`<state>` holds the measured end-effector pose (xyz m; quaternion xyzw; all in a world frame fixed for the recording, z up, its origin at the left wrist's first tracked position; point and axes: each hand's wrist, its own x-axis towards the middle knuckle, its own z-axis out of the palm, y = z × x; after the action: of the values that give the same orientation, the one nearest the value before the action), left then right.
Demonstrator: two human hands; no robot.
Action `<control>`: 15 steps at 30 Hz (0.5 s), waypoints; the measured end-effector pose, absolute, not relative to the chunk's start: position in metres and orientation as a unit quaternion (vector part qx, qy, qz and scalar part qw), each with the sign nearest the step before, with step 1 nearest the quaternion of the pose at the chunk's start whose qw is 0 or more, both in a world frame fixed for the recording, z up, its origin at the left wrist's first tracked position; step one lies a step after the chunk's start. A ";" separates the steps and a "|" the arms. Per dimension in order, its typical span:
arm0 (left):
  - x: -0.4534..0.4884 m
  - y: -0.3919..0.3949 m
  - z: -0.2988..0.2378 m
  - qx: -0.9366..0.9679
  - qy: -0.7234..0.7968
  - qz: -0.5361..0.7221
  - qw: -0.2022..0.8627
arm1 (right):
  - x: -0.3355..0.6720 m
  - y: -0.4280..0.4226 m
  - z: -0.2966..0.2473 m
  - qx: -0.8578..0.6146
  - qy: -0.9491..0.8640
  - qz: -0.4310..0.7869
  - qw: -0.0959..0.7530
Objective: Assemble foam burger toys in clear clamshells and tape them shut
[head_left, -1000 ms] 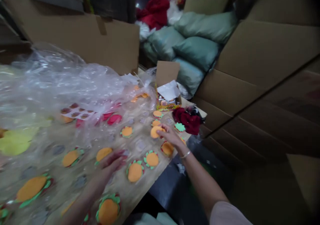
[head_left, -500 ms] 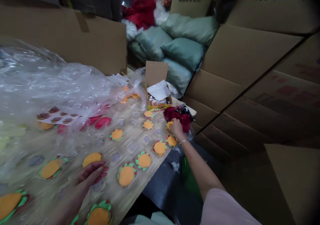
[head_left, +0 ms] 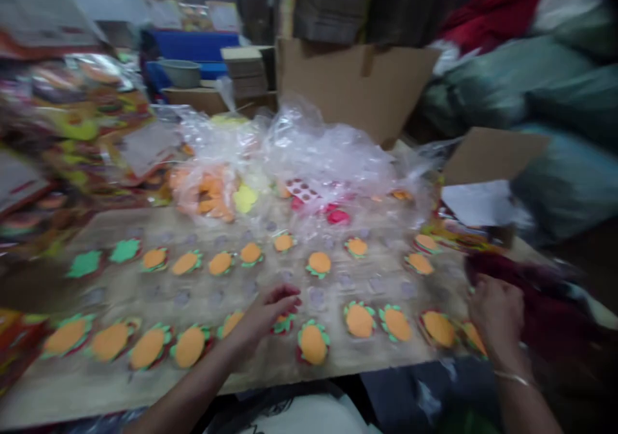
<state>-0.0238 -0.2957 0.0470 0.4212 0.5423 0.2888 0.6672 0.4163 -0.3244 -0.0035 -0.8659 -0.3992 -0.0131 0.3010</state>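
Rows of toy hamburgers lie on the table, with orange bun tops and green lettuce edges, such as this toy hamburger [head_left: 313, 342] near the front edge. My left hand [head_left: 270, 311] hovers over the front row, fingers stretched and holding nothing, partly covering a toy hamburger [head_left: 284, 323]. At the right end, my right hand [head_left: 497, 308] has curled fingers at another toy hamburger, of which only a greenish sliver shows; the rest is hidden and blurred. Between the rows sit several small clear-grey discs [head_left: 316, 297]. Two green lettuce pieces [head_left: 125, 250] lie uncovered at the back left.
A dark red cloth [head_left: 535, 299] lies beside my right hand. Crumpled clear plastic bags [head_left: 318, 138] with orange, yellow and pink pieces line the back. An open cardboard box [head_left: 492, 154] stands back right; packaged toys [head_left: 82, 118] pile up at left.
The view has swung left, bringing the left part of the table into sight. My right hand stays at the right end toy hamburger; my left hand remains open over the front row.
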 end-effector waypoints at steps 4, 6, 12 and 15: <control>-0.016 -0.315 0.045 0.356 0.484 0.302 0.740 | 0.275 -0.295 0.009 -0.610 -0.469 0.428 0.474; -0.016 -0.321 0.041 0.284 0.424 0.342 0.789 | 0.191 -0.291 0.020 -0.485 -0.489 0.559 0.460; -0.068 -0.329 0.034 0.191 0.424 0.508 0.725 | 0.046 -0.286 0.037 -0.318 -0.599 0.633 0.374; -0.106 -0.335 0.038 0.198 0.455 0.545 0.675 | 0.016 -0.279 0.029 -0.305 -0.582 0.666 0.353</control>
<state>-0.1058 -0.3350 0.0380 0.1980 0.4554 0.5454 0.6752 0.0162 -0.2791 0.0294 -0.3046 -0.5818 0.6664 0.3530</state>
